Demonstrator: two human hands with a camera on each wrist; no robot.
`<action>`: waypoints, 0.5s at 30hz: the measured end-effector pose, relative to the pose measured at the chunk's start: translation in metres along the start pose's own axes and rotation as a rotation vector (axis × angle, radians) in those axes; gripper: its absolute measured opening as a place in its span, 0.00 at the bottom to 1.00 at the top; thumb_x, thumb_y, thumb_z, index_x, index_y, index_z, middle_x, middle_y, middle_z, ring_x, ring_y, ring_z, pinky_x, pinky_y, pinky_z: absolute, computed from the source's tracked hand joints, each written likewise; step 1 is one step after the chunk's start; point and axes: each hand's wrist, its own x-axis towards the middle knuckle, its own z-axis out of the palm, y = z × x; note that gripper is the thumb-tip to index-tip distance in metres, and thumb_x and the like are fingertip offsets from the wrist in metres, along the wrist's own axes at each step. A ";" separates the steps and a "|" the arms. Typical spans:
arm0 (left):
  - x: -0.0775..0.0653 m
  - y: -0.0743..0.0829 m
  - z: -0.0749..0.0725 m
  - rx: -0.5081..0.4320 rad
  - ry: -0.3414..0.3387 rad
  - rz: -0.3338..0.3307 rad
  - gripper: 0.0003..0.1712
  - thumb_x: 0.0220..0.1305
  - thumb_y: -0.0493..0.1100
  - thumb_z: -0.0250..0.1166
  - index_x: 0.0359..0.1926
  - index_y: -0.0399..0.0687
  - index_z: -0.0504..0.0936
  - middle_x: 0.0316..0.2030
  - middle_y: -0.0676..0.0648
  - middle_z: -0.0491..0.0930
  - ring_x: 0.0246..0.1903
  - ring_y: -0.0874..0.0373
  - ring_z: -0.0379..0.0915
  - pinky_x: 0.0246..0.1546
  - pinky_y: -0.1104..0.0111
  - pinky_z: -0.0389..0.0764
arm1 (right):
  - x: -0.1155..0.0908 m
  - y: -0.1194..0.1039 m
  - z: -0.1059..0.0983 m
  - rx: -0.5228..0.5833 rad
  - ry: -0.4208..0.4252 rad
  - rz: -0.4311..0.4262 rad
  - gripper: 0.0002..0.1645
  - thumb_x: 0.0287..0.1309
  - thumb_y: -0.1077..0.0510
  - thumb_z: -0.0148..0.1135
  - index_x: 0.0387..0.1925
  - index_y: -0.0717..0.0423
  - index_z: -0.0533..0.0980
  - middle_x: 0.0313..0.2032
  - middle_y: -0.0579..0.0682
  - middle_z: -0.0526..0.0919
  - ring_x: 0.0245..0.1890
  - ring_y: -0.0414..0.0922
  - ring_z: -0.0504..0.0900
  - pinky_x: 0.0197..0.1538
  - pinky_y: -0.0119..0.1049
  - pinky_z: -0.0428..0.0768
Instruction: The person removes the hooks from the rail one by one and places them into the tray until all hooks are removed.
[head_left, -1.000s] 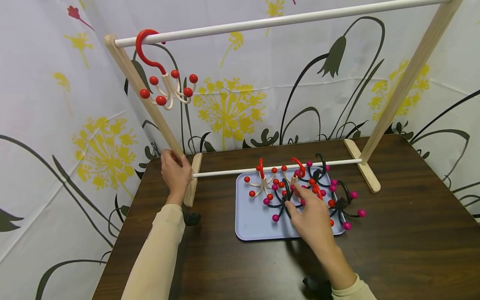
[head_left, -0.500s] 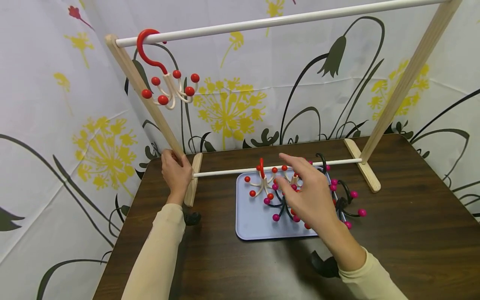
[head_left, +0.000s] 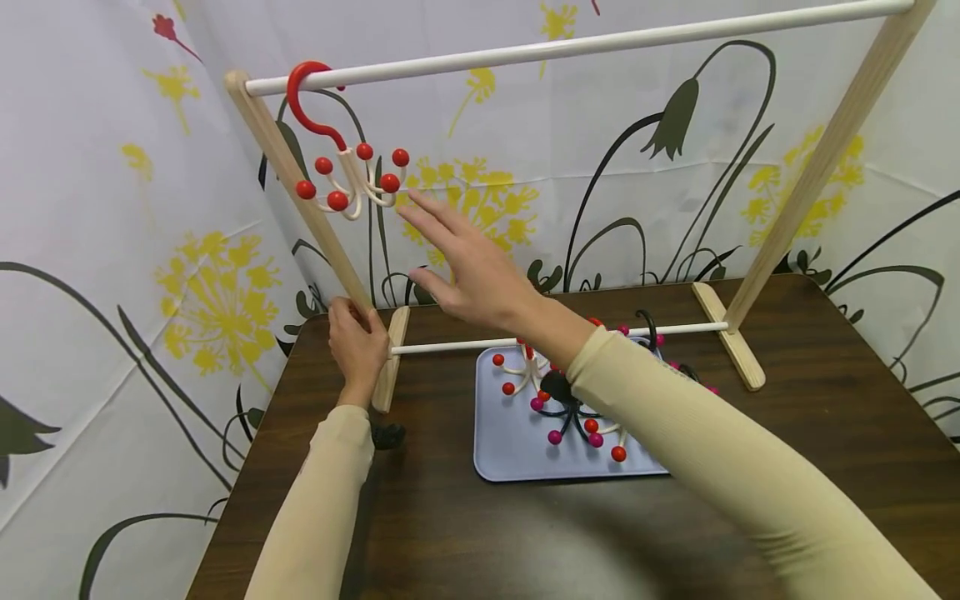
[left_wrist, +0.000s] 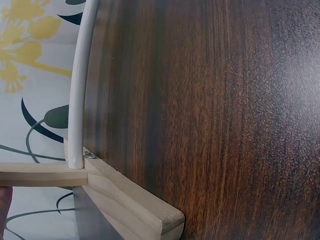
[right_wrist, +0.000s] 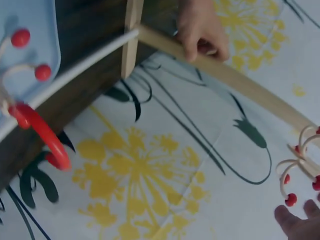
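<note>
My left hand (head_left: 358, 342) grips the lower part of the rack's left wooden post (head_left: 288, 179); the right wrist view shows thumb and fingers around that post. A cream multi-arm hanger (head_left: 351, 171) with red ball tips hangs by its red hook from the left end of the white top rail (head_left: 525, 53). Held up beside it is my right hand (head_left: 476, 271), its fingers extended and holding nothing, the fingertips close to the hanger's right-side balls. In the right wrist view, fingertips (right_wrist: 287, 220) appear just below the hanger's arms (right_wrist: 300, 160).
On the dark wooden table (head_left: 465, 542) lies a light blue tray (head_left: 498, 458) with several hangers, cream with red balls and black (head_left: 573, 412) with pink balls. My right forearm covers part of them. A white lower rail (head_left: 450, 345) runs behind the tray's front part, joining two wooden feet (head_left: 727, 333).
My right hand has risen from the hangers on the tray, moving up and left to the hanging one. My left hand stays on the post. The head view has shifted slightly.
</note>
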 end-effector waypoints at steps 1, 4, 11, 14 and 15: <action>0.000 0.000 0.000 0.004 0.000 -0.001 0.13 0.61 0.39 0.63 0.42 0.38 0.69 0.35 0.38 0.69 0.31 0.40 0.70 0.31 0.47 0.69 | 0.010 0.002 0.002 -0.020 -0.008 -0.035 0.40 0.63 0.57 0.63 0.73 0.59 0.58 0.74 0.55 0.54 0.74 0.42 0.49 0.70 0.33 0.51; -0.001 -0.001 0.000 0.010 -0.002 0.003 0.14 0.61 0.40 0.63 0.43 0.38 0.69 0.36 0.38 0.70 0.31 0.39 0.70 0.32 0.46 0.70 | 0.035 0.007 0.004 -0.070 -0.043 -0.095 0.41 0.64 0.57 0.61 0.73 0.62 0.56 0.75 0.56 0.51 0.76 0.45 0.42 0.71 0.33 0.44; -0.001 -0.001 -0.001 0.019 -0.014 -0.007 0.14 0.63 0.40 0.62 0.45 0.38 0.69 0.37 0.38 0.69 0.33 0.40 0.70 0.33 0.46 0.70 | 0.062 0.005 -0.003 -0.121 -0.096 0.063 0.30 0.68 0.52 0.57 0.68 0.57 0.67 0.60 0.51 0.72 0.60 0.45 0.68 0.62 0.29 0.62; -0.001 -0.001 -0.002 0.020 -0.024 -0.011 0.14 0.64 0.41 0.61 0.45 0.38 0.69 0.37 0.38 0.69 0.33 0.39 0.70 0.33 0.45 0.70 | 0.065 0.005 -0.006 -0.079 0.006 0.172 0.25 0.68 0.53 0.57 0.63 0.56 0.71 0.45 0.49 0.75 0.44 0.42 0.71 0.47 0.30 0.69; -0.001 -0.002 -0.003 0.023 -0.024 -0.012 0.14 0.64 0.41 0.61 0.45 0.38 0.69 0.37 0.38 0.69 0.33 0.39 0.70 0.34 0.45 0.70 | 0.066 0.005 -0.008 -0.059 0.039 0.220 0.25 0.67 0.53 0.58 0.62 0.56 0.72 0.41 0.48 0.76 0.41 0.42 0.72 0.44 0.30 0.69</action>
